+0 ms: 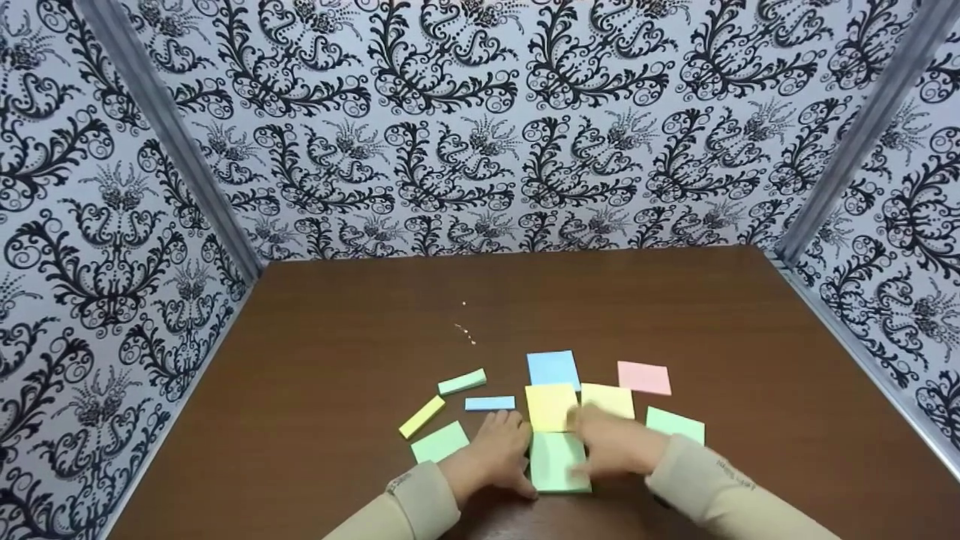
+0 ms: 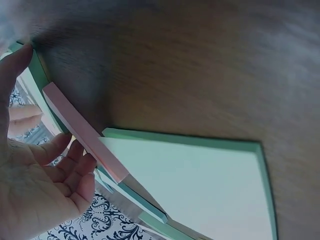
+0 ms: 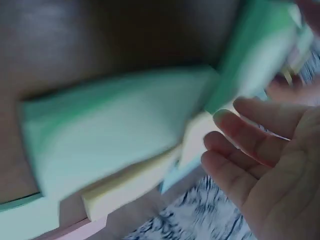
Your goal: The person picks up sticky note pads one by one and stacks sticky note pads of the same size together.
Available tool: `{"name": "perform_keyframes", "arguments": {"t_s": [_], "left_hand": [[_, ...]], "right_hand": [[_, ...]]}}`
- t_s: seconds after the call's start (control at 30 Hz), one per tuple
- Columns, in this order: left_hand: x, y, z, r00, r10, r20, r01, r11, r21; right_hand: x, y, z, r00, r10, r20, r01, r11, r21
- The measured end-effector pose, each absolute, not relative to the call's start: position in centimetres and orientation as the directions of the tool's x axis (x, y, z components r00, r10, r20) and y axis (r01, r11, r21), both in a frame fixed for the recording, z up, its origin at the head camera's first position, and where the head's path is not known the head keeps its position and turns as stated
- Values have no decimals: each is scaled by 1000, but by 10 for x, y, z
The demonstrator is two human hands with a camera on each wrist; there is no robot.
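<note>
A green sticky note pad (image 1: 559,461) lies between the two hands, directly in front of a yellow pad (image 1: 551,407). My left hand (image 1: 491,450) touches the green pad's left side, with thumb and forefinger spread along that edge and the other fingers loosely bent. Under this hand lies a narrow pink pad (image 2: 85,132), mostly hidden in the head view. My right hand (image 1: 611,442), blurred, is at the right side of the same pad with relaxed fingers. Another green pad (image 3: 110,125) lies beside it, hidden by the right arm in the head view.
Behind stand a blue pad (image 1: 553,369) and a pale yellow pad (image 1: 609,400). Rightward are a pink pad (image 1: 644,377) and a green one (image 1: 675,425). Left lie narrow green (image 1: 462,381), blue (image 1: 490,403) and yellow pads (image 1: 422,417), plus a square green pad (image 1: 441,442). Patterned walls enclose the table.
</note>
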State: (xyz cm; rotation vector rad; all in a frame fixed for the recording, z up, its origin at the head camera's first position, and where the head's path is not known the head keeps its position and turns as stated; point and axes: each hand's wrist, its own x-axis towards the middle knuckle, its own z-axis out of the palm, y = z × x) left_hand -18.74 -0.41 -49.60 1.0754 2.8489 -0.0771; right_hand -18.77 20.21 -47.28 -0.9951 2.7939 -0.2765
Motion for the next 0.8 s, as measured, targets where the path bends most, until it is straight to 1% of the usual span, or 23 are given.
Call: {"name": "perform_keyframes", "arguments": {"t_s": [0.07, 0.13, 0.17, 0.33, 0.43, 0.53, 0.6, 0.7, 0.8], "left_hand": [[-187, -3, -495, -751, 651, -110, 656, 754, -15], [-187, -2, -494, -755, 645, -119, 650, 760, -9], [-187, -2, -494, -757, 642, -126, 647, 763, 1], [-187, 2, -492, -756, 629, -180, 635, 772, 33], [-185, 4, -489, -759, 621, -194, 630, 777, 21], [-182, 6, -485, -761, 621, -188, 634, 773, -14], [-180, 6, -484, -761, 623, -180, 637, 770, -28], [-178, 6, -482, -765, 623, -166, 638, 768, -57], [-180, 5, -482, -769, 616, -171, 630, 775, -47]], "right_hand": [[-199, 203, -466, -805, -592, -30, -565, 782, -263], [-212, 203, -462, -831, -556, 0, -535, 801, -269], [-217, 202, -462, -834, -551, -4, -533, 810, -245], [-233, 195, -469, -837, -533, -125, -512, 843, -163], [-237, 189, -475, -833, -536, -136, -523, 844, -121], [-239, 186, -478, -799, -589, -122, -584, 808, -75], [-239, 186, -478, -755, -646, -114, -648, 761, -23], [-242, 187, -477, -674, -734, -82, -738, 668, 90], [-245, 189, -473, -615, -785, -73, -780, 593, 198]]}}
